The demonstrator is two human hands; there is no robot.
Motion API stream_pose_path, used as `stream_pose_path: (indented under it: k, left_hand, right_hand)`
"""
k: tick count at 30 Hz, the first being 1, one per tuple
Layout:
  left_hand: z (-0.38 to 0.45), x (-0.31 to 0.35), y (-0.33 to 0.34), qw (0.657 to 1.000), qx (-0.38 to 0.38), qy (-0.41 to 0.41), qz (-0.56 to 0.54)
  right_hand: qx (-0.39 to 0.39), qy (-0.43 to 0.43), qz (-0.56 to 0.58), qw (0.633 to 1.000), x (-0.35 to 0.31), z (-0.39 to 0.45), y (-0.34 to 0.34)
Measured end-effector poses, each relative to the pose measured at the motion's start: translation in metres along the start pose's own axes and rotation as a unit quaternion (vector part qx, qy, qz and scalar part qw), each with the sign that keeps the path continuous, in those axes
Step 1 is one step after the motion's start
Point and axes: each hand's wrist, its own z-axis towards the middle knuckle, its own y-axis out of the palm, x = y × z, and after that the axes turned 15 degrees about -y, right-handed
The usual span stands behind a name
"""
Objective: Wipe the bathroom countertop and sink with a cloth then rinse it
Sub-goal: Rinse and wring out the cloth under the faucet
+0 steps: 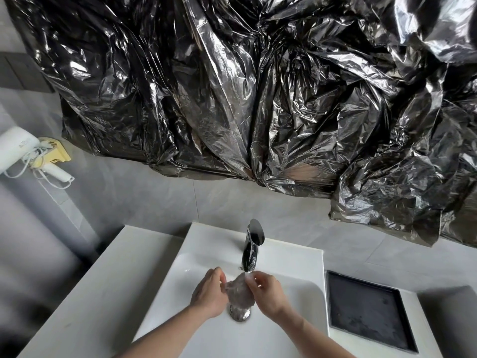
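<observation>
**Grey cloth under the tap, both hands on it**

Grey and wet, the cloth (238,293) hangs bunched between my two hands over the middle of the white sink (304,293). My left hand (209,293) grips its left side with the fingers curled in, thumb on top. My right hand (265,289) pinches the upper right edge, fingertips right at the spot where the water lands. The cloth sits directly below the spout of the chrome faucet (251,245), and a short stream of water touches its top. Its lower end droops just above the round metal drain (240,314), part of which shows beneath it.

Both my forearms come in from the bottom edge, bare, angled toward each other over the basin.

The sink is set into a pale table (85,293) that runs out to the left and right of it. To the right of the basin, sunk into the table, there is a dark square tray (369,311) with a thin raised frame; its surface looks speckled.

Above the faucet, crumpled black plastic sheeting (232,86) covers most of the wall, shiny and creased, hanging down close to the grey tiles behind the sink. On the far left wall a white hair dryer (18,148) sits in a yellowish holder (55,151), its white cord looping below.
</observation>
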Motion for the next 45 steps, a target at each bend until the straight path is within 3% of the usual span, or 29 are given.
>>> stream_pose_path:
  k: [6,11,16,21,25,27,31,35,37,39,42,45]
  left_hand:
    - [-0.005,0.005,0.009,0.981,-0.158,0.014,-0.109]
    - [-0.003,0.013,0.006,0.962,-0.164,-0.036,-0.215]
    - [-0.006,0.027,0.003,0.876,-0.223,-0.118,-0.411]
    - [-0.016,0.037,-0.003,0.833,-0.214,-0.140,-0.491]
    - [-0.013,0.033,-0.005,0.814,-0.226,-0.143,-0.517]
    - [-0.010,0.031,-0.008,0.824,-0.203,-0.145,-0.509]
    - [0.002,0.017,-0.008,0.908,-0.107,-0.136,-0.380]
    - [-0.003,0.003,-0.007,0.967,-0.113,0.003,-0.229]
    - [-0.007,0.004,-0.003,0.976,-0.139,0.052,-0.159]
    - [-0.004,0.003,0.001,0.980,-0.126,0.045,-0.149]
    - [0.000,0.006,-0.001,0.972,-0.105,0.011,-0.208]
    - [-0.006,0.016,-0.004,0.954,-0.102,-0.039,-0.278]
  right_hand:
    - [-0.015,0.042,0.108,0.993,-0.010,0.002,0.011]
    - [0.003,0.050,0.164,0.985,-0.012,-0.001,0.001]
    - [0.014,0.084,0.229,0.970,-0.006,-0.007,-0.005]
    - [-0.032,0.093,0.248,0.964,-0.008,-0.010,0.001]
    - [-0.050,0.096,0.189,0.976,-0.010,-0.005,0.002]
    - [-0.054,0.093,0.143,0.984,-0.013,-0.001,0.004]
    - [-0.039,0.098,0.105,0.989,-0.022,0.005,0.004]
    - [-0.056,0.092,0.205,0.973,-0.033,0.007,-0.004]
    - [-0.077,0.079,0.216,0.970,-0.030,0.007,-0.007]
    - [-0.087,0.072,0.216,0.970,-0.027,0.007,-0.008]
    - [-0.069,0.078,0.237,0.966,-0.023,0.003,-0.006]
    - [0.000,0.131,0.269,0.954,-0.016,-0.003,-0.002]
